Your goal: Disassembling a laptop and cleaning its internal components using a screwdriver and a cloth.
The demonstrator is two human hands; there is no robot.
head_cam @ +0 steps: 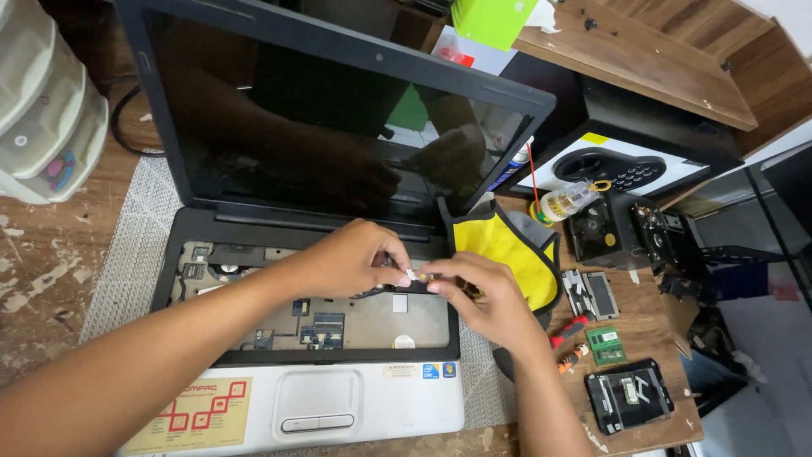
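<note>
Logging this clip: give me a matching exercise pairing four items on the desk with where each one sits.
Things:
1. green memory module
2. yellow and black cloth pouch
3. white plastic drawer unit
4. small white strip pinched between left hand and right hand

Places:
A. far left edge, beside the screen
B. over the open keyboard bay of the laptop
C. on the wooden table, right of the laptop, near the red-handled screwdriver
D. against the laptop's right hinge

Pairs: 1-C, 2-D, 3-A, 4-B

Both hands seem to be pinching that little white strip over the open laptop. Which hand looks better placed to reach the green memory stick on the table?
Probably the right hand. The green memory stick lies on the table right of the laptop, beside the right forearm. The left hand would have to cross over.
</note>
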